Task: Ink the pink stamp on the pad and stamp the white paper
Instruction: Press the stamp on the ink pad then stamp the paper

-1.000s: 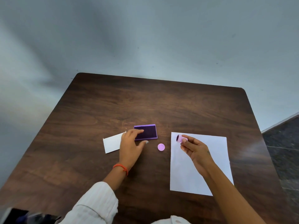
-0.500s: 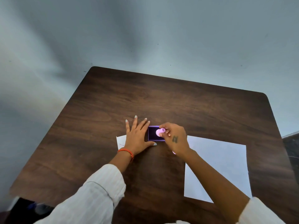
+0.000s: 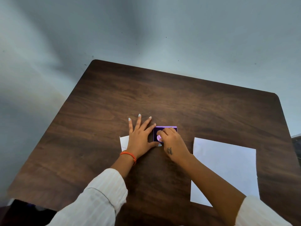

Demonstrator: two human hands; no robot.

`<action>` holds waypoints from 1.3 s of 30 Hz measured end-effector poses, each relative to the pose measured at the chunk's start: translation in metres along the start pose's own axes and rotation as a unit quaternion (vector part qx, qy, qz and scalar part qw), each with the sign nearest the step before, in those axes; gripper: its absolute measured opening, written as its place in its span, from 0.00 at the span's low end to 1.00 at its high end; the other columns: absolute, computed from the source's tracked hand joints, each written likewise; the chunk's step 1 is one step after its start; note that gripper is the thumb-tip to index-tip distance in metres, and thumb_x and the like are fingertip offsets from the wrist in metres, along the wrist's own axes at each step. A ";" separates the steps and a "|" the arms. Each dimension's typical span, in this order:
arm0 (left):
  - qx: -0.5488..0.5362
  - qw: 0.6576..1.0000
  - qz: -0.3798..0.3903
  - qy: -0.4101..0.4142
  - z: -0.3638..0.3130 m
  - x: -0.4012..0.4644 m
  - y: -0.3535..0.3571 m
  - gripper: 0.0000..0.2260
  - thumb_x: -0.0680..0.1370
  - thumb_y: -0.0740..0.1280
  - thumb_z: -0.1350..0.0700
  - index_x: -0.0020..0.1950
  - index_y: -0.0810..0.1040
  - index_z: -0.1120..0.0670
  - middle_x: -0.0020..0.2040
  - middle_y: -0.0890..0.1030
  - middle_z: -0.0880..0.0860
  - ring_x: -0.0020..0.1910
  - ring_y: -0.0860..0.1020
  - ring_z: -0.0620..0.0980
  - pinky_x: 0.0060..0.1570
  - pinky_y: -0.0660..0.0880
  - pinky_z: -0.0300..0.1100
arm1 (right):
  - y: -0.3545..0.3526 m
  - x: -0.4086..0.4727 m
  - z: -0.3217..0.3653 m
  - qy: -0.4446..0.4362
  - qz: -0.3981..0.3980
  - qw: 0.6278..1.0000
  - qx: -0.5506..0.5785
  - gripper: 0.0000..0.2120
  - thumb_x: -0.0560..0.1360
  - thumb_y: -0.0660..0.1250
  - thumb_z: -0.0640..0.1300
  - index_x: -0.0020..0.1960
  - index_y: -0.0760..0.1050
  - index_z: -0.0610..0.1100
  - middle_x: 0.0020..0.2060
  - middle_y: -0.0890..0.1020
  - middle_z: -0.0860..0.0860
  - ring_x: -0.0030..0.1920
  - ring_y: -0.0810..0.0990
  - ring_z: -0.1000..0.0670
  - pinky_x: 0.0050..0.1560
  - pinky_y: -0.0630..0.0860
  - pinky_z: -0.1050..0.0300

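The pink stamp [image 3: 159, 137] is being pinched by the fingers [image 3: 160, 132] of the right hand [image 3: 173, 143] and pressed face-down onto the purple ink pad [image 3: 164, 128]. The pad is being braced from the left by the left hand [image 3: 140, 138], laid flat with fingers spread on the counter [image 3: 162, 98], thumb along the pad's near edge. The white paper [image 3: 228, 168] is lying to the right and nearer, apart from the pad, so the gripping hand is judged better placed. Bare counter is lying between them. A small white card [image 3: 124, 141] is partly covered by the left hand.
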State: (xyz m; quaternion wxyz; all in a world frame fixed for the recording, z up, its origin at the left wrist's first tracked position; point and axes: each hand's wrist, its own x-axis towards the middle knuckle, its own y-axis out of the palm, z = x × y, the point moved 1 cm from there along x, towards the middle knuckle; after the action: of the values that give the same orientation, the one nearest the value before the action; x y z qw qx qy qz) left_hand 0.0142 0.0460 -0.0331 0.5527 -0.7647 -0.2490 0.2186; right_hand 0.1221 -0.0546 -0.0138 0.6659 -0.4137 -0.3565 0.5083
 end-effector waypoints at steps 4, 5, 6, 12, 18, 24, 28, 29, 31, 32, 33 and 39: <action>0.002 1.000 -0.005 0.008 0.002 0.001 0.002 0.34 0.69 0.64 0.35 0.72 0.60 0.46 0.77 0.54 0.48 0.75 0.39 0.54 0.66 0.25 0.59 | 0.000 -0.001 -0.002 -0.017 -0.012 1.000 0.004 0.17 0.68 0.72 0.36 0.56 0.75 0.39 0.52 0.82 0.41 0.53 0.80 0.42 0.54 0.77 0.49; 0.003 1.000 -0.005 0.009 0.002 0.001 0.003 0.34 0.69 0.64 0.35 0.72 0.60 0.46 0.77 0.54 0.48 0.75 0.39 0.54 0.66 0.25 0.59 | 0.000 -0.001 -0.002 -0.023 -0.012 1.000 0.003 0.17 0.68 0.72 0.36 0.56 0.75 0.39 0.51 0.83 0.41 0.53 0.80 0.42 0.53 0.77 0.49; 0.006 1.000 -0.004 0.010 0.002 0.001 0.003 0.34 0.69 0.63 0.35 0.72 0.60 0.46 0.77 0.54 0.47 0.75 0.39 0.54 0.66 0.25 0.59 | -0.001 -0.001 -0.002 -0.026 -0.014 1.000 0.003 0.17 0.68 0.72 0.36 0.56 0.76 0.39 0.51 0.83 0.41 0.52 0.80 0.42 0.53 0.78 0.49; 0.020 1.000 0.009 0.007 -0.001 0.000 -0.002 0.34 0.70 0.63 0.35 0.72 0.60 0.47 0.77 0.54 0.47 0.76 0.39 0.54 0.66 0.26 0.60 | -0.008 0.000 0.000 -0.013 -0.001 1.000 0.025 0.13 0.71 0.69 0.37 0.55 0.76 0.39 0.52 0.82 0.41 0.53 0.79 0.43 0.55 0.76 0.52; 0.025 1.000 0.014 0.000 -0.003 -0.001 -0.005 0.35 0.69 0.65 0.35 0.72 0.61 0.47 0.77 0.55 0.48 0.76 0.40 0.55 0.66 0.26 0.60 | -0.029 0.017 0.002 0.066 0.001 0.993 0.103 0.09 0.72 0.66 0.38 0.52 0.77 0.40 0.47 0.82 0.41 0.48 0.78 0.44 0.49 0.74 0.51; 0.031 0.999 0.013 -0.005 -0.001 0.000 0.000 0.34 0.70 0.64 0.35 0.72 0.59 0.47 0.77 0.55 0.49 0.76 0.40 0.55 0.65 0.25 0.59 | -0.007 0.007 0.006 0.022 0.021 0.999 0.028 0.17 0.71 0.68 0.38 0.60 0.72 0.40 0.58 0.79 0.42 0.59 0.75 0.44 0.60 0.72 0.52; 0.020 1.000 0.006 -0.001 0.000 0.000 0.002 0.34 0.70 0.64 0.36 0.72 0.60 0.47 0.77 0.55 0.48 0.76 0.41 0.55 0.66 0.26 0.60 | 0.000 0.006 0.003 -0.013 -0.006 1.000 -0.006 0.16 0.71 0.69 0.38 0.57 0.74 0.38 0.55 0.80 0.40 0.57 0.77 0.42 0.58 0.74 0.50; 0.019 1.000 0.005 0.001 0.000 0.001 0.002 0.34 0.70 0.63 0.36 0.72 0.59 0.47 0.77 0.55 0.47 0.76 0.40 0.55 0.66 0.25 0.60 | 0.001 0.006 0.003 -0.017 -0.003 1.000 -0.012 0.16 0.70 0.70 0.38 0.57 0.74 0.38 0.55 0.80 0.40 0.57 0.77 0.42 0.57 0.75 0.49; 0.013 1.000 -0.001 0.008 0.000 0.001 0.003 0.34 0.70 0.63 0.36 0.72 0.59 0.47 0.76 0.56 0.46 0.75 0.39 0.53 0.65 0.23 0.58 | 0.002 0.006 0.002 -0.020 0.001 1.000 -0.018 0.18 0.67 0.73 0.37 0.56 0.74 0.38 0.53 0.81 0.40 0.55 0.78 0.41 0.55 0.76 0.48; 0.006 1.000 -0.006 0.011 0.000 0.001 0.004 0.34 0.70 0.64 0.36 0.72 0.59 0.48 0.76 0.57 0.45 0.75 0.38 0.52 0.64 0.21 0.56 | 0.002 0.006 0.001 -0.023 -0.002 1.000 -0.021 0.19 0.65 0.74 0.36 0.55 0.75 0.38 0.52 0.81 0.39 0.53 0.79 0.41 0.53 0.77 0.48; 0.000 1.000 -0.010 0.015 0.000 0.001 0.005 0.34 0.70 0.64 0.37 0.72 0.59 0.48 0.76 0.58 0.45 0.74 0.37 0.50 0.63 0.19 0.53 | 0.003 0.006 0.001 -0.026 -0.005 0.999 -0.024 0.20 0.64 0.75 0.36 0.54 0.75 0.38 0.50 0.82 0.40 0.52 0.80 0.41 0.52 0.78 0.48; 0.002 0.999 -0.015 0.029 -0.001 0.000 0.001 0.35 0.70 0.63 0.35 0.72 0.60 0.49 0.75 0.61 0.45 0.73 0.36 0.49 0.61 0.17 0.50 | -0.004 0.008 0.000 -0.006 0.002 1.000 0.020 0.14 0.68 0.72 0.38 0.53 0.76 0.39 0.49 0.82 0.40 0.50 0.79 0.43 0.51 0.77 0.51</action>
State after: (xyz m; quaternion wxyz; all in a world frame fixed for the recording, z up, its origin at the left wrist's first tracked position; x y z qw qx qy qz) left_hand 0.0151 0.0452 -0.0338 0.5648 -0.7657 -0.2433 0.1885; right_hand 0.1251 -0.0471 -0.0097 0.6710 -0.3974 -0.3495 0.5193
